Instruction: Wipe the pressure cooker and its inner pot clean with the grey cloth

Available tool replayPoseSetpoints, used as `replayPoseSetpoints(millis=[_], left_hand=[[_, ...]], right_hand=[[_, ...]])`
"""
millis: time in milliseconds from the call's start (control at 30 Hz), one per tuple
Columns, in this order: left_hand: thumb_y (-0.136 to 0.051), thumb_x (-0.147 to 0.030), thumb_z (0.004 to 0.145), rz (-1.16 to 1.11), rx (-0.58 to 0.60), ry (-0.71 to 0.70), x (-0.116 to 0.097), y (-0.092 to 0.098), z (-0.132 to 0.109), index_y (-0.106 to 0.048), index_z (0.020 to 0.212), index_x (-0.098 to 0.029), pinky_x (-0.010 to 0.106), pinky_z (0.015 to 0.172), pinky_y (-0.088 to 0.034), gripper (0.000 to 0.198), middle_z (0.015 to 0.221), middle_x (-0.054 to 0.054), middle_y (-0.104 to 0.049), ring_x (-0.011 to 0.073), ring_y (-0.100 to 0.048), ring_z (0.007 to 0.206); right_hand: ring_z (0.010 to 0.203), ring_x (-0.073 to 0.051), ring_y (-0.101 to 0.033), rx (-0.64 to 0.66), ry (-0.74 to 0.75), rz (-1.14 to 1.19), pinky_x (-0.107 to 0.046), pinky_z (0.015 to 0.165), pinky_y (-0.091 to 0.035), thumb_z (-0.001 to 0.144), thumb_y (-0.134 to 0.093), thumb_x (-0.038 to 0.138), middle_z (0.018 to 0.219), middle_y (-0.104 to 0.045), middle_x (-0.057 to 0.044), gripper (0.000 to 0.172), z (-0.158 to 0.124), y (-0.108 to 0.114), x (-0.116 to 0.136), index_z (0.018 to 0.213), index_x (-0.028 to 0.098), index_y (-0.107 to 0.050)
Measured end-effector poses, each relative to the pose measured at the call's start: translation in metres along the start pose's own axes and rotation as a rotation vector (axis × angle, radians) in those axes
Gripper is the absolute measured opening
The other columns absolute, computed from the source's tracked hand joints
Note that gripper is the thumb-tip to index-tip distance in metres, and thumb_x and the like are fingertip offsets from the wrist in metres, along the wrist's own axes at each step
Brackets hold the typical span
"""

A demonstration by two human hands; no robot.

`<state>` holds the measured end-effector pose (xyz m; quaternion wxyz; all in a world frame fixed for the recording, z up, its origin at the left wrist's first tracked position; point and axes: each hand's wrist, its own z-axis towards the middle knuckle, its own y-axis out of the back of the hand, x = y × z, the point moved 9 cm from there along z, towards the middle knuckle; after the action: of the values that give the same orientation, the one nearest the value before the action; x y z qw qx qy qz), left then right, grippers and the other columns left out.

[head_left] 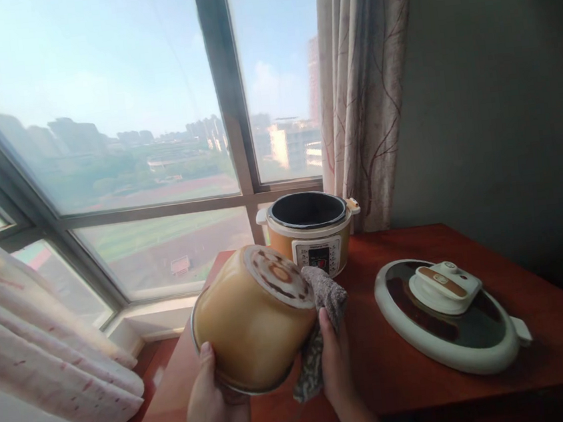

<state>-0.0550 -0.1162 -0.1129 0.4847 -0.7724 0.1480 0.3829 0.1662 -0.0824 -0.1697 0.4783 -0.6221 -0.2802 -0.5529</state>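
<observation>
A gold inner pot (253,321) is tipped over in the air, its stained round base turned up and to the right. My left hand (215,399) grips it near the rim at the lower left, thumb on the outside. In my right hand (336,359) is a bunched grey cloth (325,290), which lies against the pot's right side by the base. Behind the pot stands the cooker body (284,234), its dark round opening upward and a control panel in front. The cooker lid (453,314), white-rimmed with a dark centre, lies on the table to the right.
The reddish-brown wooden table (404,379) carries the cooker body and lid. Large windows (139,152) rise beyond it. Patterned curtains hang at the left (38,344) and at the back right (370,94), by a grey wall (493,115).
</observation>
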Motion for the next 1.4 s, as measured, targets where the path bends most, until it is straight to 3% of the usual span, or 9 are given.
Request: replayPoseSetpoints(millis=[100, 300, 567, 767, 867, 1000, 1133, 1267, 1400], left_hand=[[-0.053, -0.021, 0.095, 0.053, -0.011, 0.033, 0.001, 0.005, -0.001, -0.06, 0.138, -0.02, 0.034, 0.087, -0.061, 0.044, 0.107, 0.008, -0.079, 0.023, -0.076, 0.094], [-0.086, -0.044, 0.067, 0.223, 0.184, 0.093, 0.0, 0.016, 0.012, -0.071, 0.119, -0.015, 0.036, 0.071, -0.064, 0.061, 0.096, 0.01, -0.079, 0.0319, -0.074, 0.095], [-0.086, -0.06, 0.059, 0.396, 0.242, 0.082, 0.005, 0.013, 0.002, -0.076, 0.085, -0.013, 0.031, 0.063, -0.06, 0.055, 0.082, 0.01, -0.076, 0.0302, -0.071, 0.089], [-0.081, -0.059, 0.068, 0.459, 0.271, 0.041, 0.01, 0.008, -0.001, -0.075, 0.092, -0.015, 0.027, 0.059, -0.056, 0.051, 0.078, 0.008, -0.074, 0.0282, -0.07, 0.085], [-0.082, -0.061, 0.065, 0.453, 0.24, 0.045, 0.009, 0.006, -0.002, -0.074, 0.088, -0.015, 0.026, 0.055, -0.054, 0.052, 0.074, 0.006, -0.073, 0.0265, -0.069, 0.08], [-0.086, -0.063, 0.056, 0.431, 0.194, 0.052, 0.008, 0.004, -0.005, -0.072, 0.079, -0.015, 0.025, 0.053, -0.054, 0.056, 0.073, 0.005, -0.072, 0.0248, -0.068, 0.077], [-0.085, -0.059, 0.06, 0.386, 0.181, 0.035, 0.007, 0.0, -0.006, -0.073, 0.087, -0.016, 0.026, 0.052, -0.054, 0.053, 0.074, 0.003, -0.072, 0.0242, -0.068, 0.075], [-0.085, -0.055, 0.064, 0.354, 0.255, 0.048, 0.004, -0.013, -0.008, -0.073, 0.091, -0.014, 0.027, 0.056, -0.055, 0.05, 0.076, 0.005, -0.074, 0.025, -0.069, 0.077], [-0.087, -0.054, 0.059, 0.375, 0.273, 0.077, 0.003, -0.018, -0.003, -0.073, 0.086, -0.014, 0.028, 0.055, -0.056, 0.051, 0.072, 0.006, -0.074, 0.0263, -0.07, 0.076]], right_hand=[[0.129, -0.027, -0.059, 0.041, -0.139, 0.18, -0.044, 0.108, -0.049, 0.089, -0.056, 0.058, 0.138, -0.064, -0.008, 0.062, 0.023, 0.004, -0.002, 0.14, 0.022, -0.057], [0.122, -0.028, -0.064, 0.103, -0.283, 0.286, -0.044, 0.106, -0.049, 0.079, -0.07, 0.052, 0.122, -0.073, -0.006, 0.051, 0.058, 0.01, 0.016, 0.12, 0.021, -0.071], [0.12, -0.031, -0.064, 0.153, -0.066, 0.054, -0.047, 0.107, -0.045, 0.08, -0.069, 0.051, 0.117, -0.075, -0.006, 0.046, 0.087, 0.008, 0.077, 0.113, 0.02, -0.074], [0.132, -0.026, -0.054, 0.325, 0.398, -0.165, -0.045, 0.117, -0.035, 0.091, -0.058, 0.038, 0.136, -0.065, -0.006, 0.041, 0.053, -0.019, 0.154, 0.128, 0.022, -0.065], [0.141, -0.024, -0.044, 0.399, 0.608, -0.267, -0.045, 0.123, -0.027, 0.095, -0.054, 0.032, 0.146, -0.055, -0.004, 0.04, 0.027, -0.026, 0.174, 0.134, 0.026, -0.059], [0.149, -0.025, -0.031, 0.433, 0.754, -0.379, -0.049, 0.125, -0.019, 0.099, -0.049, 0.032, 0.152, -0.048, -0.002, 0.043, -0.005, -0.024, 0.178, 0.141, 0.031, -0.051], [0.153, -0.029, -0.02, 0.579, 0.862, -0.546, -0.053, 0.125, -0.019, 0.098, -0.047, 0.04, 0.156, -0.044, -0.001, 0.049, -0.044, -0.025, 0.166, 0.146, 0.031, -0.047], [0.149, -0.029, -0.031, 0.731, 1.125, -0.738, -0.051, 0.126, -0.015, 0.091, -0.055, 0.046, 0.146, -0.057, 0.002, 0.061, -0.082, -0.025, 0.153, 0.149, 0.034, -0.044], [0.145, -0.029, -0.038, 0.67, 1.171, -0.775, -0.052, 0.125, -0.015, 0.087, -0.059, 0.046, 0.142, -0.06, 0.003, 0.063, -0.075, -0.021, 0.154, 0.148, 0.037, -0.046]])
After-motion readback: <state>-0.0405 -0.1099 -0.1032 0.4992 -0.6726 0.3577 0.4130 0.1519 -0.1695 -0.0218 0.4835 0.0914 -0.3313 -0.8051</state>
